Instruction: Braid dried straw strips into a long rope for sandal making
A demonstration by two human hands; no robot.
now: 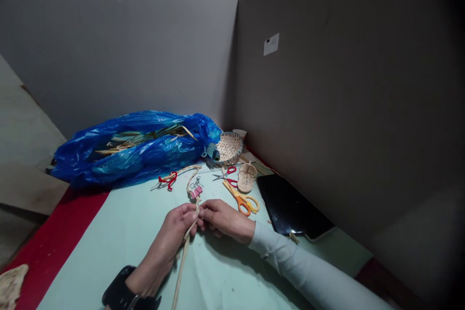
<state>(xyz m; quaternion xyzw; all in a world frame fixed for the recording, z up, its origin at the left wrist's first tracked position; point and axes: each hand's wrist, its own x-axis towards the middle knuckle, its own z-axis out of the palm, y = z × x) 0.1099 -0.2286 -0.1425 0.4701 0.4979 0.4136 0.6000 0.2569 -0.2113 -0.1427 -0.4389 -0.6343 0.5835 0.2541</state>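
A pale straw braid (198, 202) runs up from between my hands to a pink binder clip (196, 192), which grips it on the table. My left hand (180, 222), with a black watch (125, 290) on its wrist, pinches the braid from the left. From the right, my right hand (223, 218) closes its thumb and fingers on the same braid, the fingertips of both hands nearly meeting. A long loose straw strand (180, 271) trails from the hands toward the table's near edge. Beyond the clip, the finished braid (189, 180) curves up and left.
Orange-handled scissors (243, 203), red-handled scissors (229, 171) and a small woven slipper (247, 178) lie to the right, beside a black tablet (290, 206). A blue plastic bag (145, 155) of straw and a woven basket (229, 149) stand at the back, against grey partitions (327, 82).
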